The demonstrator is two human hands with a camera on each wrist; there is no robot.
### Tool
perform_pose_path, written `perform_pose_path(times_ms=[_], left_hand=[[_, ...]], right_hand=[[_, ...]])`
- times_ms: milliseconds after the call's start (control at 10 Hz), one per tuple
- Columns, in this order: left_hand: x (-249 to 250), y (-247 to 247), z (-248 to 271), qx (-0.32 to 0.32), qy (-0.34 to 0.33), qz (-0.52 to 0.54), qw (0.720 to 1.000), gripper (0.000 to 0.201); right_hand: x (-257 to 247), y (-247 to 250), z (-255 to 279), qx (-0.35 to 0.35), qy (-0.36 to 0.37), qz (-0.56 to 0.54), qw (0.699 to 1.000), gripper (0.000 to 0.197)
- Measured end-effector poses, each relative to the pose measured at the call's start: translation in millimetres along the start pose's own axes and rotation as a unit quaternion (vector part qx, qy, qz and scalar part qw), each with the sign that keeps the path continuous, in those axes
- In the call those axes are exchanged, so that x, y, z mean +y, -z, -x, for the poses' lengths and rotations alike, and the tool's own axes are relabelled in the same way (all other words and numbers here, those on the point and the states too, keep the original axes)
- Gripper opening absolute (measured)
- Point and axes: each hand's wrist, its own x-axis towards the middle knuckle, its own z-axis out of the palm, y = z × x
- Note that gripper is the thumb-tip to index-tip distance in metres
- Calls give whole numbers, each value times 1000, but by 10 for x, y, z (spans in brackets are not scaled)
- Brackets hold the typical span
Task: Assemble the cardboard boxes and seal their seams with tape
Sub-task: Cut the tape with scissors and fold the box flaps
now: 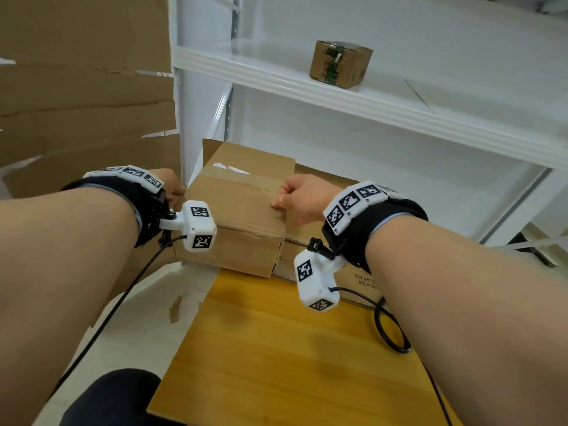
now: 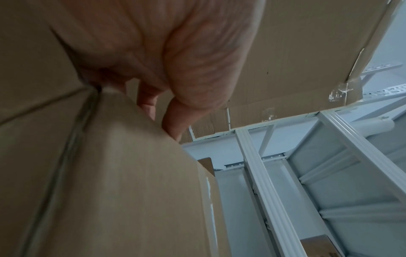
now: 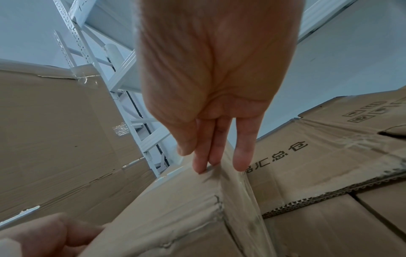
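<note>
Hands [image 1: 299, 196] flat against taped box [image 1: 236, 216]

White metal shelving [image 1: 353, 96] is seen against a white wall [image 1: 430, 32]. A yellow wooden tabletop [image 1: 276, 348] is lit evenly, and a white floor [image 1: 129, 333] is seen beside its left edge.

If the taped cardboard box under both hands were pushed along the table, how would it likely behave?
The cardboard box would probably slide rather than tip: it sits low and broad. Its dented front edge suggests soft walls that buckle under pressure. The glossy tape looks slippery for fingertips.
</note>
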Motion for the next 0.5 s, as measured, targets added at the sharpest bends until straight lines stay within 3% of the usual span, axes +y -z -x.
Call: perform_pose_path(times_ms=[200, 300, 400, 500], left_hand=[[173, 213, 228, -56, -1, 12, 998, 45], [380, 290, 395, 26, -66, -96, 993, 58], [666, 481, 718, 98, -76, -195, 973, 57], [726, 602, 823, 156, -92, -241, 953, 56]], right_hand=[[46, 70, 70, 20, -21, 0, 1000, 15], [74, 109, 92, 56, -20, 18, 998, 6], [141, 159, 71, 117, -27, 13, 993, 15], [207, 179, 24, 115, -47, 22, 992, 17]])
